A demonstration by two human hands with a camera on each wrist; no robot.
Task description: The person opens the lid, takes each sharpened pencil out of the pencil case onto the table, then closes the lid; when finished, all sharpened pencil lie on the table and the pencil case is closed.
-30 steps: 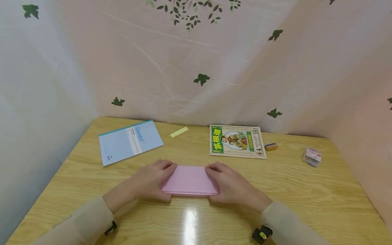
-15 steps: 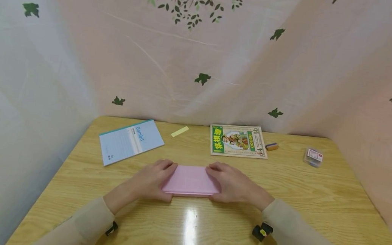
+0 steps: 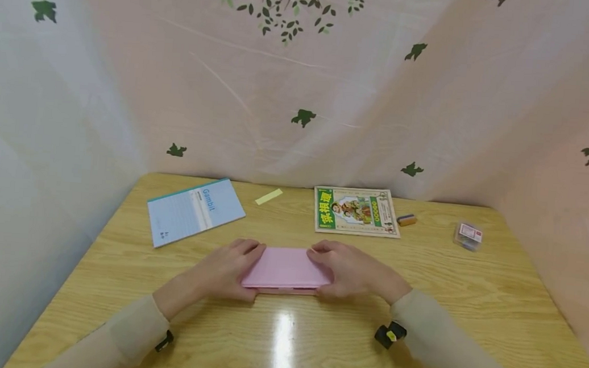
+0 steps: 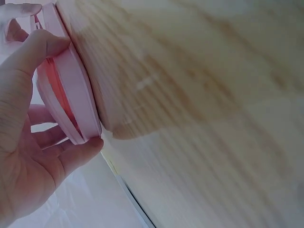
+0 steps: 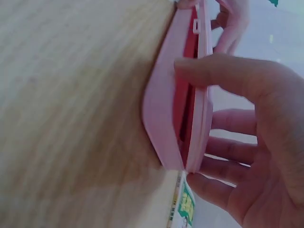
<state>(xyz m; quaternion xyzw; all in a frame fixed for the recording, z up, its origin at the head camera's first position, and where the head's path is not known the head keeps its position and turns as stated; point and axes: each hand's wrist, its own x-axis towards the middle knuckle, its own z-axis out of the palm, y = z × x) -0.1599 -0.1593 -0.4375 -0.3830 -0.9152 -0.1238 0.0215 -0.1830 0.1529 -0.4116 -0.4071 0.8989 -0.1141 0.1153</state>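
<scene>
A flat pink case [image 3: 287, 268] lies on the table in front of the person, its lid slightly raised along the near side. The left hand [image 3: 227, 267] grips its left end, thumb at the near edge and fingers over the far corner. At the right end the right hand [image 3: 351, 270] holds the case in the same way. In the left wrist view a reddish inside shows through the narrow gap of the case [image 4: 80, 95]. The right wrist view shows a wider gap in the case [image 5: 164, 104], with the thumb at the gap and fingers on the lid.
On the wooden table [image 3: 416, 352], a blue notebook [image 3: 184, 216] lies back left and a yellow strip [image 3: 269, 196] beside it. Further right are an illustrated booklet [image 3: 356, 211], a small orange-and-blue block [image 3: 406, 220] and a clear box [image 3: 468, 236]. A patterned curtain [image 3: 260, 90] stands behind.
The case's lid has lifted slightly at its near right side, with a dark gap now showing. The right hand has risen a little with it; the left hand keeps its hold.
</scene>
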